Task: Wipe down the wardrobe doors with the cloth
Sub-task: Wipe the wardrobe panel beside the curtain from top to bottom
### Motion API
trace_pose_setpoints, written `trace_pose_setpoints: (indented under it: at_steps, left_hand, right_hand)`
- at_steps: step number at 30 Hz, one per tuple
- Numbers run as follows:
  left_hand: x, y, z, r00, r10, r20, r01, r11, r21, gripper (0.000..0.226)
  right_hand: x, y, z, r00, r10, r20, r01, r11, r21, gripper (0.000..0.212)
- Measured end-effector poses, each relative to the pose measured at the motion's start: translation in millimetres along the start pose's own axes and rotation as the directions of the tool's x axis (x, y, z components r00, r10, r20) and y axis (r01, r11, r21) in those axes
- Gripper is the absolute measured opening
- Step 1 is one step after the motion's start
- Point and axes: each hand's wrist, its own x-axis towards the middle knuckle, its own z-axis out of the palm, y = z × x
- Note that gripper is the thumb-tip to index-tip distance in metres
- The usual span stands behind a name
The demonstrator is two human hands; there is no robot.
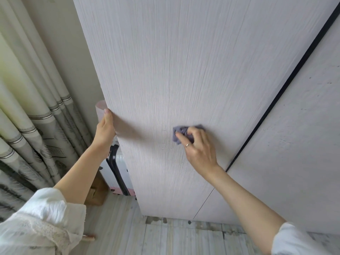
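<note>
Pale curtains (27, 111) hang on the left, and a suitcase (117, 173) stands on the grey floor (165, 238) behind the open door (174, 70). A second door (298, 144) sits to the right, past a dark gap.

That open door is tall, flat and stiff. It looks like it can swing when pushed, so it needs a hand on its edge to keep it from moving. Its face looks smooth with fine lines, so a cloth should slide on it easily.

The cloth (181, 132) is small, soft and light. It is bunched up flat on the door, about halfway across. It will crumple, so it is best held under the fingers and pushed flat.

The left hand (105, 129) holds the door's edge, thumb on the front; the fingers are hidden behind it. The right hand (197, 146) has its grip curled on the cloth, fingers bent over it and pressing it to the door. A ring shows on one finger.
</note>
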Motion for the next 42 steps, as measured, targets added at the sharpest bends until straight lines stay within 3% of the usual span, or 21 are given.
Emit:
trace_pose_setpoints:
  at_steps: [2,4,6,10,14,16,19,24,30,32,34,36,39,42]
  left_hand:
    - [1,0,-4,0.999,-0.023,0.047,0.026,0.998,-0.058,0.063]
    - [3,0,-8,0.997,-0.029,0.075,0.035,0.996,-0.08,0.064]
    - [2,-2,-7,0.996,-0.029,0.09,0.038,0.995,-0.093,0.065]
    - [1,-6,3,0.999,-0.028,0.032,0.032,0.992,-0.126,0.068]
    - [4,-15,-1,0.999,-0.027,0.023,0.029,0.996,-0.089,0.102]
    - [8,-19,-4,0.998,0.013,0.057,-0.009,0.997,-0.072,0.088]
    - [10,-26,-4,0.987,0.114,0.112,-0.106,0.991,-0.076,0.063]
    - [20,-39,-6,0.962,0.258,0.089,-0.255,0.966,-0.042,0.056]
    - [36,-58,-3,0.883,0.464,0.07,-0.458,0.884,-0.093,0.044]
    - [42,-67,0,0.828,0.558,0.057,-0.548,0.827,-0.129,0.045]
    - [47,-77,0,0.757,0.65,0.065,-0.636,0.757,-0.15,0.035]
    - [51,-85,0,0.699,0.709,0.094,-0.692,0.704,-0.16,0.033]
    - [52,-89,2,0.64,0.759,0.116,-0.74,0.65,-0.171,0.038]
    - [52,-89,3,0.579,0.804,0.138,-0.787,0.595,-0.164,0.042]
  right_hand:
    - [-13,-1,4,0.982,-0.129,0.141,0.133,0.991,-0.026,0.039]
    - [-7,1,3,0.966,-0.185,0.181,0.192,0.981,-0.025,0.036]
    - [9,1,-3,0.979,-0.163,0.121,0.165,0.986,-0.005,0.036]
    - [58,-10,-10,0.995,0.047,-0.083,-0.042,0.998,0.056,0.043]
    - [57,-22,6,0.992,0.02,-0.128,-0.014,0.999,0.047,0.044]
    - [31,-22,19,0.99,-0.127,-0.056,0.127,0.992,0.007,0.039]
    - [8,-20,28,0.96,-0.277,0.03,0.278,0.961,-0.01,0.049]
    - [48,-16,19,0.946,-0.304,-0.113,0.294,0.951,-0.1,0.033]
    - [86,-37,27,0.942,-0.175,-0.288,0.139,0.98,-0.139,0.03]
    - [61,-49,51,0.91,-0.317,-0.269,0.273,0.943,-0.19,0.031]
    - [34,-57,75,0.826,-0.539,-0.164,0.49,0.831,-0.264,0.025]
    - [24,-59,83,0.763,-0.639,-0.1,0.585,0.747,-0.316,0.021]
    - [43,-54,71,0.792,-0.58,-0.19,0.496,0.793,-0.354,0.031]
    - [79,-54,58,0.841,-0.388,-0.376,0.275,0.907,-0.32,0.025]
